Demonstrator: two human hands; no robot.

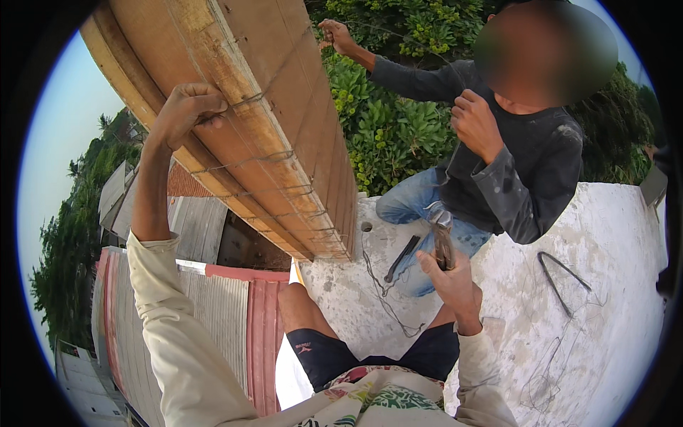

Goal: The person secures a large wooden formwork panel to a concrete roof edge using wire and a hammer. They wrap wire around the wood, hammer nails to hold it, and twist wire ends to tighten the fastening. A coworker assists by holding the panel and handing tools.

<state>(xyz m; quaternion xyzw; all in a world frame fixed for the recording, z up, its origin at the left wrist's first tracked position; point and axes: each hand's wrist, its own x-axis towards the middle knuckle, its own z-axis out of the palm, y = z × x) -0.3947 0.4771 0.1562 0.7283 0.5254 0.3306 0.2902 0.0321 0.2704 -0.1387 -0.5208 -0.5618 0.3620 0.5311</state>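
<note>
My left hand [191,114] is raised against the tall wooden formwork [277,135], its fingers closed on the binding wire [265,91] that wraps the boards. More strands of wire circle the formwork below it. My right hand [453,285] is lower, in front of my right knee, wrapped round a hammer-like tool [442,242] with a silver metal head and a brown shaft. The tool points upward, and its lower end is hidden in my palm. Across from me a co-worker in a dark shirt [530,153] has both hands raised, with a thin wire near them.
Loose wire [384,302] and a black slender tool [403,257] lie on the pale concrete [512,320] between us. A bent dark bar [558,281] and tangled wire [546,373] lie to the right. Corrugated roofs [213,302] are below on the left; leafy bushes [380,121] stand behind.
</note>
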